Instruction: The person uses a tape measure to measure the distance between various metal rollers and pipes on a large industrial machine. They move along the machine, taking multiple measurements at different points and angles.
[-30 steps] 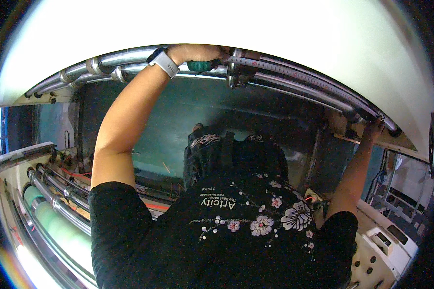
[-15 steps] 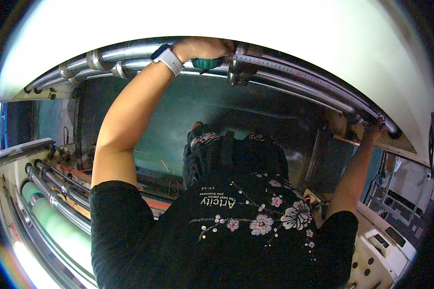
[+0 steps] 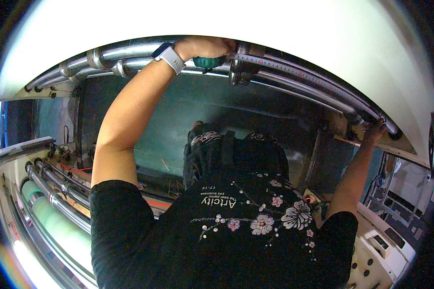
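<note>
- Our left hand (image 3: 205, 47) was closed around a green tape measure case (image 3: 209, 62), held against the long steel bar (image 3: 130, 50) at the top of the machine.
- A white wrist band (image 3: 169, 57) sat just below that hand.
- The tape blade (image 3: 304, 74) ran from the case along the bar, past a metal clamp block (image 3: 243, 65) just beside the case.
- Our right hand (image 3: 377, 129) was at the far end of the bar, fingers curled at the blade's tip; we could not tell whether they pinched it.
- Below the bar lay a green machine bed (image 3: 178, 111).
- Silver rollers (image 3: 58, 197) stood well below the bar's left end.
</note>
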A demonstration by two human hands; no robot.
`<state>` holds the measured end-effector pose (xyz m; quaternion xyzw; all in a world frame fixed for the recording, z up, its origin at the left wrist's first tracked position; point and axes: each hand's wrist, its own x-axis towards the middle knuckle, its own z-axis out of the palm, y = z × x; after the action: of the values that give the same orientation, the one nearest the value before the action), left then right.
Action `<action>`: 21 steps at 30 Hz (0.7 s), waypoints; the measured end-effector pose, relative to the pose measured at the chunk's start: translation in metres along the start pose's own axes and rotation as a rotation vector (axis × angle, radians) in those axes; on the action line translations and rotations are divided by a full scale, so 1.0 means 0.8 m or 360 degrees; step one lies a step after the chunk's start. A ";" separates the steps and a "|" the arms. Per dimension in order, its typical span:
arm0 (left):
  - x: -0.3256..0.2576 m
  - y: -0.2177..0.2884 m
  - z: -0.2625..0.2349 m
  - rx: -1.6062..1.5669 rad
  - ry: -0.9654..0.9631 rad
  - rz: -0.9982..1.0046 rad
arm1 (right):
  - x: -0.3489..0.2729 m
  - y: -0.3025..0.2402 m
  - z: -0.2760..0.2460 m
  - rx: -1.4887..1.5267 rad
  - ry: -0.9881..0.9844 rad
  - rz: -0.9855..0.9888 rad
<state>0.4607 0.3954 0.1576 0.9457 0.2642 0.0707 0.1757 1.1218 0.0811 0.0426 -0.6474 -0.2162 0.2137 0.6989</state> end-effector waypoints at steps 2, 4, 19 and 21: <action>-0.007 0.002 -0.005 0.0010 -0.0082 -0.0069 | -0.054 -0.032 0.074 0.0261 -0.0376 0.0060; -0.001 0.006 -0.008 -0.0008 -0.0135 -0.0058 | -0.088 -0.057 0.095 0.0170 -0.0297 -0.0014; 0.007 0.006 -0.005 -0.0107 -0.0222 -0.0001 | -0.081 -0.034 0.074 -0.0268 0.0202 -0.0366; -0.009 -0.004 -0.001 -0.0137 0.0050 0.0047 | -0.079 -0.035 0.107 -0.0206 0.0247 -0.0326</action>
<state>0.4529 0.3940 0.1571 0.9398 0.2498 0.0995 0.2110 1.0210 0.1118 0.0750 -0.6802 -0.2397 0.0762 0.6885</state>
